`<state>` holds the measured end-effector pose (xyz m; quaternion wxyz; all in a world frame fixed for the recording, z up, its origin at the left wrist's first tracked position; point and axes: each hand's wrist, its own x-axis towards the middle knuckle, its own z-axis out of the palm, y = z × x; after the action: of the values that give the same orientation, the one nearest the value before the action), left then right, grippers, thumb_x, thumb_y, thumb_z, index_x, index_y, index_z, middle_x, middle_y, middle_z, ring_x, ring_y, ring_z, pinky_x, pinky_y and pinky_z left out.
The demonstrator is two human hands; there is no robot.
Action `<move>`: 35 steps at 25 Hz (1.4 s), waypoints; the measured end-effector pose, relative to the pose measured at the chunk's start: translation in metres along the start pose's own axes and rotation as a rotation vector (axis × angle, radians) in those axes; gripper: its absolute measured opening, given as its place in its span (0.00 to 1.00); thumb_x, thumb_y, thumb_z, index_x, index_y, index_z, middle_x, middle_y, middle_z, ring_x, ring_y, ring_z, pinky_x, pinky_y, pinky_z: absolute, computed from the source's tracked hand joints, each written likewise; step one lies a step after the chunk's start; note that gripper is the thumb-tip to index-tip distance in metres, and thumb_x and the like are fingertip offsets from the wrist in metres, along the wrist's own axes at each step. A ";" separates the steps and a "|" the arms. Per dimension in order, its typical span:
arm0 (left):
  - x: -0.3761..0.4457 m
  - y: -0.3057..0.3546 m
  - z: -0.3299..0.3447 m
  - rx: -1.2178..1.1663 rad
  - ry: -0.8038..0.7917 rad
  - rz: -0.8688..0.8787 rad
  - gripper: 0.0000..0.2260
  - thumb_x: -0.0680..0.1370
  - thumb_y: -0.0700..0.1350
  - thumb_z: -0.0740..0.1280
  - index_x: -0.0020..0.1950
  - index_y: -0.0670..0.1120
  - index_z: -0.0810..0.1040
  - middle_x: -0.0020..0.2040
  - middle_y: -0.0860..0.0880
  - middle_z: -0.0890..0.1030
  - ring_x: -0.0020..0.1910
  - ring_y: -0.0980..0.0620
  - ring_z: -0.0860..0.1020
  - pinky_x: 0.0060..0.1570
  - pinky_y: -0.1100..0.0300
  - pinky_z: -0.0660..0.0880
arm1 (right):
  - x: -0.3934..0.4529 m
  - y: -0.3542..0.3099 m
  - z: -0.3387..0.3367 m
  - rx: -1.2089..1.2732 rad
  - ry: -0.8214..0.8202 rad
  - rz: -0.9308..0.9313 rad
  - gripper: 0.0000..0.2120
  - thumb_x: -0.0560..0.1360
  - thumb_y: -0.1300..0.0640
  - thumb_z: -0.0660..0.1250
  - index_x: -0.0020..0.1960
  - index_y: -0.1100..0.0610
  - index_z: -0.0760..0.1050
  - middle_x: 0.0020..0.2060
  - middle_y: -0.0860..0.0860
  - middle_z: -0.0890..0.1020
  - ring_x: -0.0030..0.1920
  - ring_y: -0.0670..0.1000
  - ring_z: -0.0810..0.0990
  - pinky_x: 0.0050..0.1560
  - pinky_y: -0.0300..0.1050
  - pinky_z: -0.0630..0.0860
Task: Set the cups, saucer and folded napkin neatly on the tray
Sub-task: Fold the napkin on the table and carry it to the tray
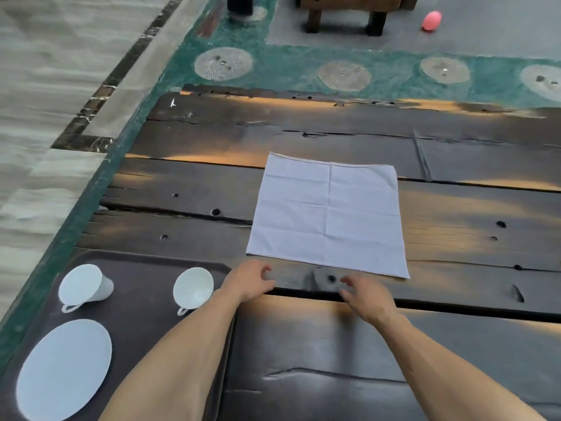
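Note:
A white napkin point(328, 214) lies spread flat and unfolded on the dark wooden table, creases showing. A dark tray point(142, 268) sits at the near left. On it stand two white cups, one at the far left point(83, 285) and one near the tray's right edge point(194, 287), with a white saucer point(65, 370) in front. My left hand point(250, 279) hovers just below the napkin's near left corner, fingers loosely curled, holding nothing. My right hand point(365, 294) hovers below the napkin's near edge, fingers relaxed and empty.
The plank table point(455, 208) has cracks and holes and ends at the left beside a green patterned carpet border point(394, 74). A wooden stool point(346, 13) and a pink ball point(431, 21) are on the floor beyond.

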<state>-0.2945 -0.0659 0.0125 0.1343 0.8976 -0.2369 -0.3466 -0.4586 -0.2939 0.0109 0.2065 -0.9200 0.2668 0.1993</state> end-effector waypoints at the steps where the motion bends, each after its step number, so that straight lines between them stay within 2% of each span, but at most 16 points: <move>1: 0.007 0.000 -0.003 0.018 0.019 0.002 0.22 0.74 0.53 0.66 0.68 0.52 0.74 0.67 0.52 0.75 0.65 0.51 0.73 0.61 0.55 0.71 | 0.006 0.007 -0.002 -0.005 0.019 0.000 0.18 0.79 0.49 0.61 0.67 0.51 0.73 0.64 0.50 0.76 0.63 0.53 0.76 0.59 0.48 0.74; 4: 0.027 -0.001 -0.006 0.104 0.075 0.007 0.21 0.75 0.50 0.67 0.69 0.53 0.72 0.67 0.52 0.73 0.66 0.50 0.71 0.61 0.50 0.71 | 0.020 0.026 -0.006 -0.043 0.080 0.014 0.18 0.79 0.51 0.61 0.68 0.50 0.71 0.64 0.50 0.74 0.63 0.53 0.73 0.56 0.48 0.74; 9: 0.063 -0.005 -0.003 0.249 0.149 0.011 0.20 0.78 0.47 0.65 0.70 0.53 0.70 0.69 0.51 0.70 0.66 0.48 0.69 0.60 0.50 0.69 | 0.042 0.059 -0.011 -0.153 0.114 0.104 0.19 0.79 0.54 0.61 0.69 0.48 0.69 0.67 0.48 0.72 0.65 0.53 0.70 0.60 0.51 0.71; 15: 0.081 -0.015 0.000 0.383 0.207 0.015 0.14 0.80 0.42 0.60 0.64 0.51 0.72 0.63 0.51 0.73 0.60 0.48 0.71 0.56 0.55 0.67 | 0.048 0.086 -0.010 -0.194 0.168 0.193 0.17 0.77 0.62 0.57 0.62 0.49 0.73 0.57 0.49 0.77 0.56 0.54 0.75 0.52 0.49 0.70; 22: 0.081 -0.017 0.000 0.542 0.219 0.072 0.11 0.82 0.40 0.57 0.61 0.50 0.72 0.59 0.50 0.75 0.57 0.48 0.72 0.53 0.56 0.67 | 0.047 0.093 -0.011 -0.232 0.167 0.175 0.13 0.78 0.62 0.57 0.58 0.50 0.73 0.53 0.49 0.78 0.54 0.54 0.75 0.51 0.49 0.70; 27: 0.066 -0.015 0.000 0.497 0.271 0.074 0.11 0.82 0.41 0.57 0.61 0.49 0.74 0.59 0.50 0.74 0.56 0.48 0.72 0.53 0.56 0.68 | 0.031 0.092 -0.020 -0.202 0.191 0.161 0.12 0.78 0.60 0.58 0.58 0.51 0.73 0.55 0.50 0.78 0.56 0.54 0.74 0.54 0.48 0.70; 31: 0.042 -0.015 0.005 0.423 0.305 0.113 0.09 0.82 0.43 0.57 0.59 0.49 0.74 0.57 0.50 0.74 0.52 0.49 0.72 0.49 0.56 0.69 | 0.007 0.095 -0.026 -0.168 0.217 0.151 0.10 0.77 0.60 0.59 0.57 0.52 0.74 0.53 0.49 0.78 0.53 0.53 0.75 0.52 0.48 0.70; 35: 0.011 -0.014 0.013 0.352 0.296 0.143 0.07 0.82 0.42 0.58 0.57 0.49 0.73 0.55 0.51 0.76 0.49 0.50 0.73 0.49 0.55 0.72 | -0.023 0.100 -0.024 -0.134 0.221 0.149 0.08 0.77 0.59 0.60 0.53 0.51 0.74 0.50 0.49 0.78 0.51 0.52 0.74 0.51 0.48 0.70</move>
<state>-0.2920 -0.0606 -0.0085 0.0330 0.9292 -0.3344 -0.1539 -0.5276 -0.3742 0.0146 0.0985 -0.9258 0.3414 0.1287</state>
